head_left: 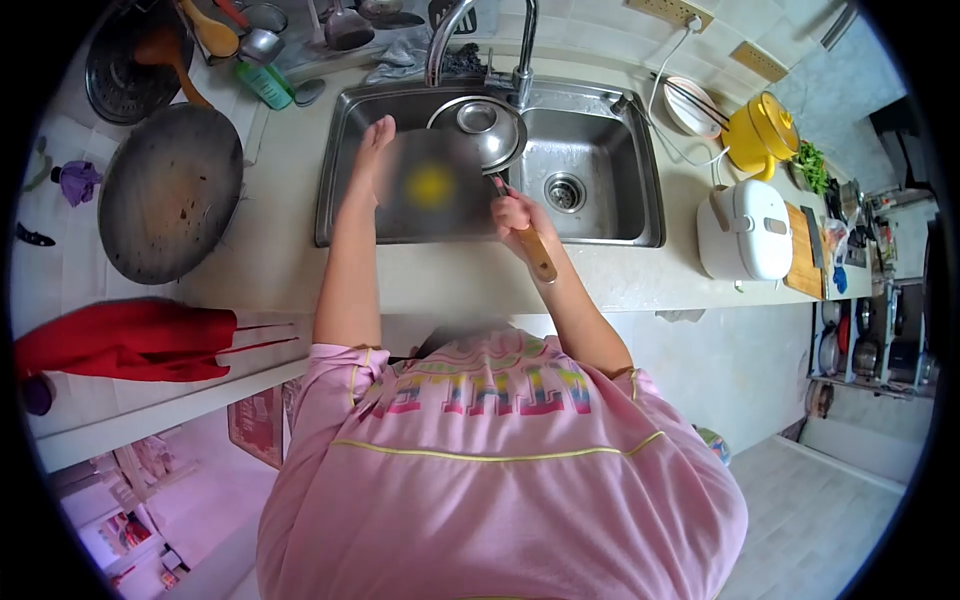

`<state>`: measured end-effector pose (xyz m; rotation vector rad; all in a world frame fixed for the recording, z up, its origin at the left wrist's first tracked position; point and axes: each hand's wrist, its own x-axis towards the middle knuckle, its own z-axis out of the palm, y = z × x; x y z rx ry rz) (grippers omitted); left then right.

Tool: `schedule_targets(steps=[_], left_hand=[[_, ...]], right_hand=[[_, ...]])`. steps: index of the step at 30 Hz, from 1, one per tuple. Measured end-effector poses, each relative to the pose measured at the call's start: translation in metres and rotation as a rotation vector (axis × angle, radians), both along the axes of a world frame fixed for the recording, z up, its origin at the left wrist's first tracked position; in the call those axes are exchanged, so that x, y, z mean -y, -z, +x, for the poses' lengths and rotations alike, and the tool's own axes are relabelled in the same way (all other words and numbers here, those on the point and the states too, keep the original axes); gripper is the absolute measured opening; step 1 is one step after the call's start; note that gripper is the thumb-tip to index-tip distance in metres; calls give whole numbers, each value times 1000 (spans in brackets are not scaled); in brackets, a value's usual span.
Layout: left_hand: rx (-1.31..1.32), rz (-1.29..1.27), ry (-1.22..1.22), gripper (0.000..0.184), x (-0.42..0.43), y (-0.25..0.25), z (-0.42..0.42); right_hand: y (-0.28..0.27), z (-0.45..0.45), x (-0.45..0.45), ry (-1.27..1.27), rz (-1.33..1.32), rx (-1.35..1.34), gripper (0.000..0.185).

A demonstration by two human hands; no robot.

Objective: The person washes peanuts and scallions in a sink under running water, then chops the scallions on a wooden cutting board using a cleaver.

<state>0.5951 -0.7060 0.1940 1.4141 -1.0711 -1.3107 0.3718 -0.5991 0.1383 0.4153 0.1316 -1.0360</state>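
My right hand point(515, 213) is closed around a wooden handle point(537, 255), whose butt end points toward me. From the handle, a dark metal part runs up toward a blurred dark round shape point(435, 185) with a yellow patch; it looks like a pan, but the smear hides its detail. At the left side of that shape is my left hand point(372, 155), its fingers stretched out and pointing away from me. Whether it touches the rim I cannot tell. Behind the blur, a shiny steel dome point(492, 135), a lid or upturned bowl, sits in the left basin.
The double sink point(640, 190) has a tall faucet point(524, 60) at its back. A large dark wok point(170, 195) and green bottle point(262, 82) are to the left. To the right are a white appliance point(742, 230), yellow pot point(757, 135), bowl with chopsticks point(693, 105) and cutting board point(803, 255).
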Motion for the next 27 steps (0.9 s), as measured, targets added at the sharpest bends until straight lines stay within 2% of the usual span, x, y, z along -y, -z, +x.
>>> schedule_targets(steps=[3, 6, 9, 12, 15, 20, 23, 24, 25, 27], left_hand=[[-12, 32, 7, 63, -14, -12, -6], [18, 18, 44, 64, -16, -7, -1], [56, 5, 64, 63, -14, -5, 5], [62, -4, 58, 61, -12, -7, 5], [81, -12, 48, 60, -12, -6, 4], [102, -57, 77, 60, -8, 17, 1], [167, -87, 55, 63, -4, 40, -20], [121, -21, 54, 70, -7, 42, -30], [31, 33, 8, 75, -15, 38, -42], [-183, 129, -89, 81, -20, 34, -54]], right_hand=[[1, -1, 2, -36, -54, 94, 25], [-6, 2, 0, -28, -51, -17, 26], [-7, 5, -3, -53, -39, 70, 27], [8, 3, 0, -90, -114, -17, 29], [-4, 7, -4, -86, -22, 39, 29], [10, 9, -5, -111, -51, -78, 30], [6, 13, -11, -108, -112, -381, 22], [0, 16, -15, -97, -145, -513, 21], [7, 22, -17, -73, -108, -712, 28], [43, 27, -18, -48, -428, -1227, 33]])
